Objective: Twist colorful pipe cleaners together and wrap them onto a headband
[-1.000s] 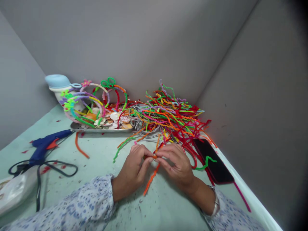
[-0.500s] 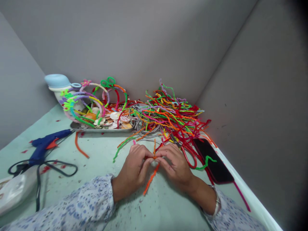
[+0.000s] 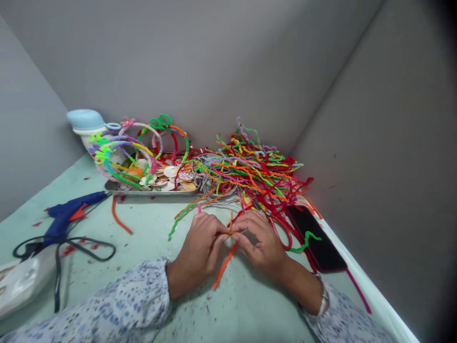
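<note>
My left hand and my right hand meet in front of me, thumbs and forefingers pinched on an orange pipe cleaner. One end of it slants down toward me, and a short orange end stands up behind the fingertips. The part between the fingers is mostly hidden. Just beyond my right hand lie red-handled scissors, partly covered. A green pipe cleaner rests past my left hand, and a large heap of coloured pipe cleaners lies behind both hands.
A metal tray of shells stands at the back, with several fuzzy-wrapped hoops in it. At the left are a blue glue gun, its cord, a white packet and a blue-lidded bottle. A phone lies near the right edge.
Both hands stay pinched on the orange pipe cleaner in nearly the same place. My right fingers have shifted very slightly, and the short upright end has moved a little to the right.
</note>
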Tool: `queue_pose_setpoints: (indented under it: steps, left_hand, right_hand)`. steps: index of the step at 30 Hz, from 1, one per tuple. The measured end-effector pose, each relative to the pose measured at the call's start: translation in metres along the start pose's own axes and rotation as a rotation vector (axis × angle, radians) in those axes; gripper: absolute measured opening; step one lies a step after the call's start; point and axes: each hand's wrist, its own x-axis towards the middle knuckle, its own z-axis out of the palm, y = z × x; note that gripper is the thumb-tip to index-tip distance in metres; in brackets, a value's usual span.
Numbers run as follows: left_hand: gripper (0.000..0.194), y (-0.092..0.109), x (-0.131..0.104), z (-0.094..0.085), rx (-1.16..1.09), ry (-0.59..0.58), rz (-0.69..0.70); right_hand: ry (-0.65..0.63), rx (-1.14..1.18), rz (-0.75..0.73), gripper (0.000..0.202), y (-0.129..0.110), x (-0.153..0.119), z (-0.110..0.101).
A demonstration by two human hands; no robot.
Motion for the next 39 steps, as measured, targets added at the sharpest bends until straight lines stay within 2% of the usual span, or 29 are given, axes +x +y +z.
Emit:
queue_pose_setpoints:
  steps: [8,15,22,27,31,33,36,39]
  left_hand:
    - [0.011,0.001,0.001,-0.001,0.005,-0.014,0.018]
    - [0.01,0.0,0.0,0.0,0.005,-0.005,0.033]
    - [0.01,-0.001,0.0,0.001,0.027,-0.012,0.035]
    - [0.009,-0.002,0.0,0.001,0.038,-0.022,0.046]
    - [0.01,0.001,0.001,-0.001,0.043,-0.007,0.011]
    - [0.013,0.002,0.001,-0.001,0.038,0.006,-0.012]
    - [0.02,0.003,0.001,-0.002,0.033,0.015,-0.022]
    - [0.018,0.003,0.0,-0.002,0.016,0.015,-0.022]
  right_hand:
    - [-0.062,0.086,0.108,0.009,-0.005,-0.001,0.0]
    - [-0.047,0.078,0.063,0.008,-0.004,0.002,-0.002]
    - [-0.085,0.118,0.141,0.015,-0.005,0.001,0.0]
    - [-0.08,0.137,0.124,0.016,-0.005,0.0,0.0]
    - [0.001,0.064,0.079,0.01,-0.005,0.0,0.0]
    - [0.097,0.002,0.056,0.006,-0.005,-0.002,0.0]
    - [0.245,-0.06,0.037,0.011,-0.003,-0.005,-0.001]
    - [0.273,-0.075,-0.028,0.01,-0.003,-0.008,-0.002]
